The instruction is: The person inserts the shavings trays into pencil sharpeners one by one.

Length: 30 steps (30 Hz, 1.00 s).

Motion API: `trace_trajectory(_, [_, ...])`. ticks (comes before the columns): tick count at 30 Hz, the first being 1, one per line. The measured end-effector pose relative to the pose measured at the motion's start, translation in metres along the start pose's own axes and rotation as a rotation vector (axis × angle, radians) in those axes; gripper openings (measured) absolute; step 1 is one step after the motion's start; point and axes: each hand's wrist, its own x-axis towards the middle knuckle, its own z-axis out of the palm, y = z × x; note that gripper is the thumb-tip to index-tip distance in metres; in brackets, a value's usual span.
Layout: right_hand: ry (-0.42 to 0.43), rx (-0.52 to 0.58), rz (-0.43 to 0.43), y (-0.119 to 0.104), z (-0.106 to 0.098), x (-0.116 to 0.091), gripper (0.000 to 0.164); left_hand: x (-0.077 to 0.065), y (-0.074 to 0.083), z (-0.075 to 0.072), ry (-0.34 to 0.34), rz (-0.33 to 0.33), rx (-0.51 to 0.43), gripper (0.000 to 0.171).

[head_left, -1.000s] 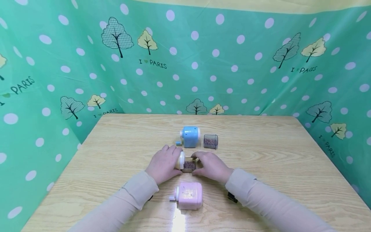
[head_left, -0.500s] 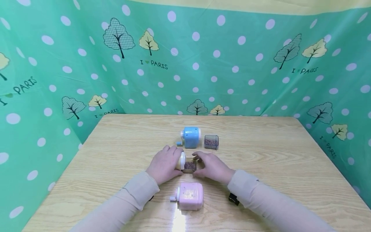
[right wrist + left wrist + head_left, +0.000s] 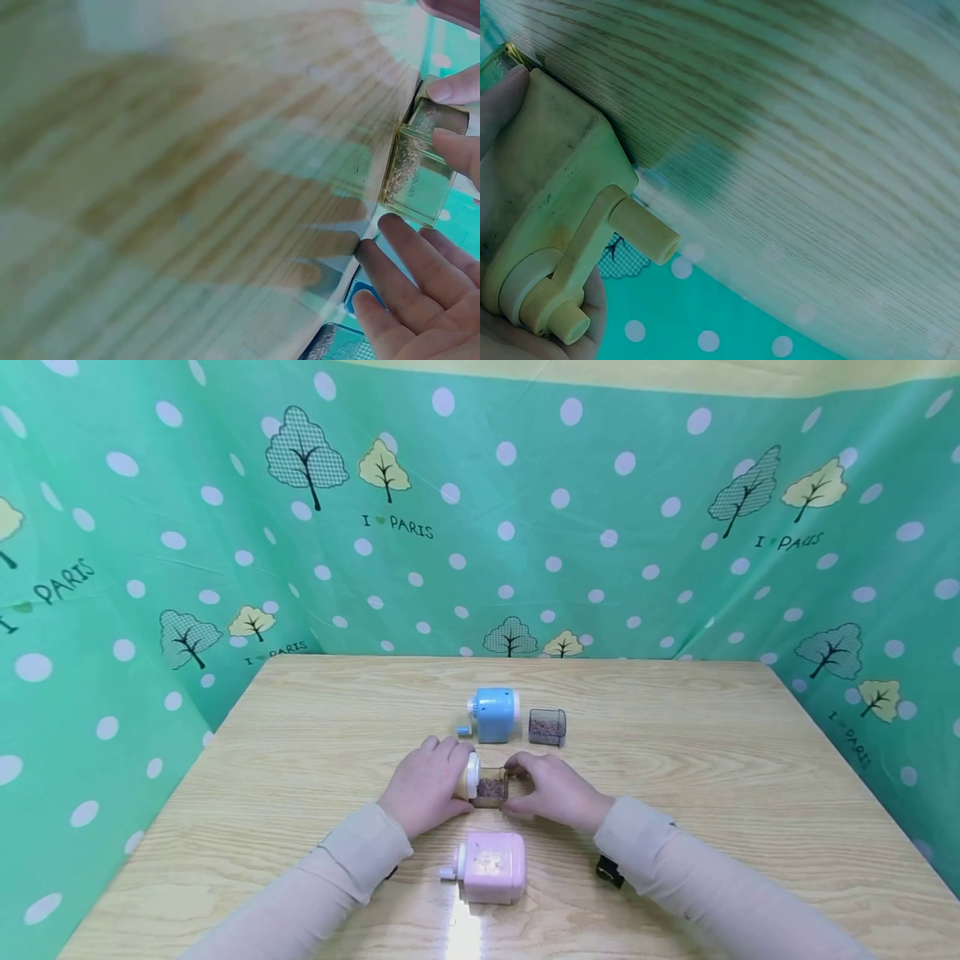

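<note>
Head view: the left hand (image 3: 426, 787) grips the yellow sharpener (image 3: 471, 778) on the wood-grain table (image 3: 675, 752); behind the grip hangs a green dotted curtain (image 3: 630, 577). Left wrist: the crank (image 3: 591, 241) lies beside the gripping palm. Right wrist: the right hand's (image 3: 427, 300) straight fingers adjoin the clear drawer (image 3: 416, 176), their reflection on the glossy tabletop; whether they pinch it, I cannot tell.

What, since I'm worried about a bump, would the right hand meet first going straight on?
Probably the see-through brownish drawer just ahead of the right hand; whether they touch is hard to tell.
</note>
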Motion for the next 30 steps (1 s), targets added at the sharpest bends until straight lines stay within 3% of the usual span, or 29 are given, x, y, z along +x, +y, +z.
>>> trace_trajectory(13, [0.000,-0.031,-0.022,-0.0012,0.0016,0.0027,0.054,0.0011,0.0007,0.0007,-0.002,-0.008,-0.012,0.073])
trace_trajectory(30, [-0.025,-0.033,0.019,-0.0074,0.0019,0.0073,0.055,0.0003,-0.0010,0.0021,0.028,0.006,-0.015,0.072])
